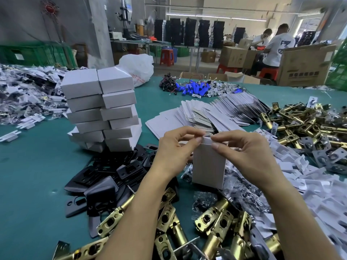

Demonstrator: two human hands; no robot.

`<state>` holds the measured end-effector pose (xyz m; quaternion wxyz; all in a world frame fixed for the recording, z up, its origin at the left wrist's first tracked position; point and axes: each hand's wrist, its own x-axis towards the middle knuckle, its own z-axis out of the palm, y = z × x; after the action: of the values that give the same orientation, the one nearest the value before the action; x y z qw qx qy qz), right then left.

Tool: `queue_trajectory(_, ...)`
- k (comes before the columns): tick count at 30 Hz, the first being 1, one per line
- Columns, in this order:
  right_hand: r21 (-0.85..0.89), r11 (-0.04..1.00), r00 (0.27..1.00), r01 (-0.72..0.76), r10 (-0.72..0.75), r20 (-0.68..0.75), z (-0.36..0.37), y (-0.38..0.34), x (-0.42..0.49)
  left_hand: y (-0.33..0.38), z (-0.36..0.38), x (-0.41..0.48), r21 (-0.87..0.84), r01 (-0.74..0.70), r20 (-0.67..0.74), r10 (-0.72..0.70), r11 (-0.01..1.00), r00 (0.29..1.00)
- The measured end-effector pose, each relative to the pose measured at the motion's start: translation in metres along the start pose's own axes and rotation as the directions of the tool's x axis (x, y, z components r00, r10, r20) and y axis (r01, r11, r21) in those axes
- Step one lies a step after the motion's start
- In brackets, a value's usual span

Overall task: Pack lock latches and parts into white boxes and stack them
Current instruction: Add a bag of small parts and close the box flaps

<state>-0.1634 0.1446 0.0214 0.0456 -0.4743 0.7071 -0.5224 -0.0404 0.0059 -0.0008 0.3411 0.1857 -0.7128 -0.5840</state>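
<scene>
White box (208, 166) stood upright at scene centre, over bags of small parts (242, 186) on the green table (37, 166). My left hand (174, 152) pinched its top flap from the left, thumb and fingers curled. My right hand (249, 156) pinched the same flap from the right. Black plates (105, 177) lay just left of it, brass latches (216, 228) near me. Stack of closed boxes (101, 109) stood far left, two leaning columns. Flat box blanks (206, 113) fanned out beyond my hands.
</scene>
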Motion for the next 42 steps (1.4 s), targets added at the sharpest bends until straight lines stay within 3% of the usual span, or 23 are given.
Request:
queue_trajectory(7, 0.018, 0.998, 0.991, -0.055, 0.053, 0.124, -0.001, 0.005, 0.0, 0.0, 0.002, 0.001, 0.114, 0.055, -0.049, -0.05, 0.992, 0.998)
queue_trajectory(11, 0.014, 0.995, 0.973, -0.104, 0.098, 0.206, -0.005, 0.004, -0.003, -0.005, 0.001, -0.001, 0.073, 0.109, 0.021, -0.111, 0.991, 0.994)
queue_trajectory(14, 0.055, 0.996, 0.988, -0.067, 0.058, 0.141, -0.006, 0.0, -0.003, -0.008, 0.0, -0.002, 0.076, 0.161, 0.08, -0.167, 0.984, 0.983)
queue_trajectory(17, 0.262, 0.962, 0.997, -0.075, 0.076, 0.008, -0.01, -0.002, -0.001, -0.006, -0.006, -0.002, 0.163, 0.223, 0.142, -0.246, 0.961, 0.959)
queue_trajectory(21, 0.513, 0.852, 0.976, -0.101, 0.185, -0.115, -0.013, -0.003, 0.003, 0.002, -0.01, -0.006, 0.035, 0.395, 0.463, -0.366, 0.918, 0.807)
queue_trajectory(23, 0.546, 0.831, 0.966, -0.109, 0.217, -0.139, -0.011, -0.005, 0.003, 0.005, -0.011, -0.008, -0.043, 0.416, 0.511, -0.337, 0.908, 0.791)
queue_trajectory(25, 0.538, 0.833, 0.962, -0.132, 0.238, -0.131, -0.008, -0.006, 0.003, 0.011, -0.01, -0.006, -0.129, 0.427, 0.441, -0.334, 0.895, 0.833)
queue_trajectory(28, 0.511, 0.833, 0.958, -0.214, 0.281, -0.057, -0.001, -0.008, 0.003, 0.023, -0.004, -0.001, -0.273, 0.411, 0.223, -0.359, 0.87, 0.907)
queue_trajectory(32, 0.395, 0.869, 0.954, -0.298, 0.291, 0.079, 0.005, -0.012, 0.0, 0.051, -0.017, 0.009, -0.412, 0.167, -0.179, -0.259, 0.896, 0.949)
queue_trajectory(36, 0.339, 0.885, 0.939, -0.319, 0.249, 0.236, 0.013, -0.014, -0.004, 0.088, -0.045, 0.03, -0.519, 0.004, -0.383, -0.237, 0.855, 0.893)
queue_trajectory(42, 0.251, 0.912, 0.917, -0.325, 0.239, 0.319, 0.019, -0.014, -0.007, 0.101, -0.083, 0.054, -0.656, -0.009, -0.483, -0.412, 0.754, 0.773)
